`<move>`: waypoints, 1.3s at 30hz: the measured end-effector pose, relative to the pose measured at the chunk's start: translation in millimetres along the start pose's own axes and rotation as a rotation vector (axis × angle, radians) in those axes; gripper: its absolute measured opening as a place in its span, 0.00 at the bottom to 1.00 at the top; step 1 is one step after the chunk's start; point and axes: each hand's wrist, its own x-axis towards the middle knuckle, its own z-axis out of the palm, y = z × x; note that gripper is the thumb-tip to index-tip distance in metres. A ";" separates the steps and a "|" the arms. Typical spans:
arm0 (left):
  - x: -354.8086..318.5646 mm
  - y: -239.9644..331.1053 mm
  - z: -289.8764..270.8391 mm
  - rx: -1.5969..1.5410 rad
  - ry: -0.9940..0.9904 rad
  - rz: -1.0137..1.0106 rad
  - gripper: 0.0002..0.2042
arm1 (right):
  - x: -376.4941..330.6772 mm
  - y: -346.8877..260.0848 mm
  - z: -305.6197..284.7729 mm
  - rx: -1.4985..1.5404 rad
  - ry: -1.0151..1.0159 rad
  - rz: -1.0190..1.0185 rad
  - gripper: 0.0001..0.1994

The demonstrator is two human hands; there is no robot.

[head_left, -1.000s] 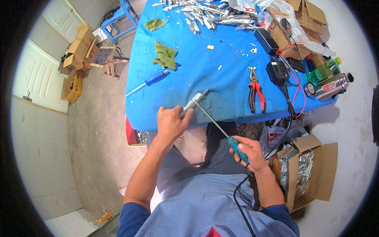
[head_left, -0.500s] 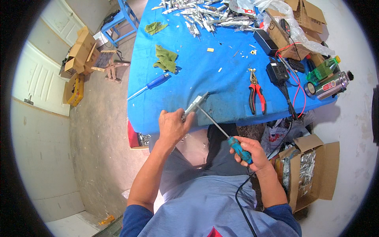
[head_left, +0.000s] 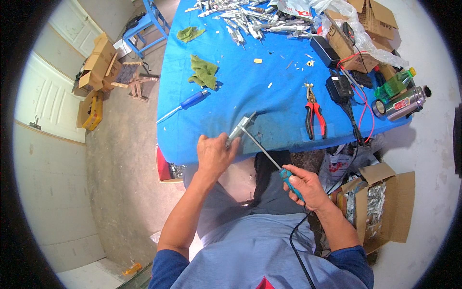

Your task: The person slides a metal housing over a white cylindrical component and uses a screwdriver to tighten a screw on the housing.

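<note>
At the near edge of the blue-covered table (head_left: 236,91), my left hand (head_left: 215,153) is closed around the lower end of a slim silvery metal part (head_left: 238,129). The far tip of that part points up and right, close to the cloth. My right hand (head_left: 308,188) grips the teal handle of a screwdriver (head_left: 264,151). Its long shaft slants up and left, and the tip meets the side of the metal part. Whether the tip sits in a slot or only touches, I cannot tell. My left fingers hide the part's near end.
Red-handled pliers (head_left: 315,115) lie to the right, a blue screwdriver (head_left: 185,105) and green cloths (head_left: 203,72) to the left. Many similar metal parts (head_left: 255,21) are heaped at the back. Black adapters (head_left: 339,86), a green bottle (head_left: 395,84) and a steel flask (head_left: 403,103) line the right side.
The right hand has turned a little around the screwdriver handle, covering more of it. My left hand still holds the metal part in nearly the same place. The view has shifted slightly.
</note>
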 end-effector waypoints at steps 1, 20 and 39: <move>0.2 1.3 -0.4 -0.002 -0.002 -0.001 0.20 | -1.8 -2.5 1.0 -0.022 0.007 -0.003 0.22; 0.2 -3.5 -6.8 -0.006 -0.079 0.040 0.18 | -3.4 10.2 7.3 -0.042 0.036 -0.003 0.23; 7.9 6.5 -9.1 0.067 -0.166 0.003 0.21 | -5.1 27.9 7.2 0.074 0.013 -0.013 0.22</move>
